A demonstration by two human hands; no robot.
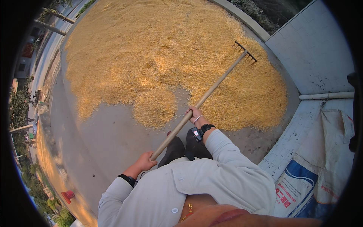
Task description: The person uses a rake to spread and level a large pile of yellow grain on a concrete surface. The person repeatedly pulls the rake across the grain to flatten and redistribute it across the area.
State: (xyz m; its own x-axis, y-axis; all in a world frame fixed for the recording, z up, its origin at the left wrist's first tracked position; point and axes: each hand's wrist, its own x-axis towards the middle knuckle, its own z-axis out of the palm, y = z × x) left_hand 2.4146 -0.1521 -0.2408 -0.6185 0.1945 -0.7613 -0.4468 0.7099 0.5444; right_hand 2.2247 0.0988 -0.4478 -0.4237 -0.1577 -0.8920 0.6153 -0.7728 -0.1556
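Note:
A garden rake with a long wooden handle (218, 82) runs diagonally from my body to the upper right. My left hand (145, 161) grips the end of the handle, close to my waist. Further up the shaft, my right hand (194, 114) is closed around it. The dark metal rake head (245, 52) lies on or just over a wide spread of yellow corn kernels (127, 56), its tines pointing down. A rounded lobe of kernels (154, 107) reaches towards my feet.
Grey concrete floor (107, 142) shows between the kernels and my dark shoes. A tiled wall (312, 51) with a white pipe (326, 96) stands at the right. Printed woven sacks (297, 187) lie at lower right. A red object (68, 195) stands at lower left near more yellow grain.

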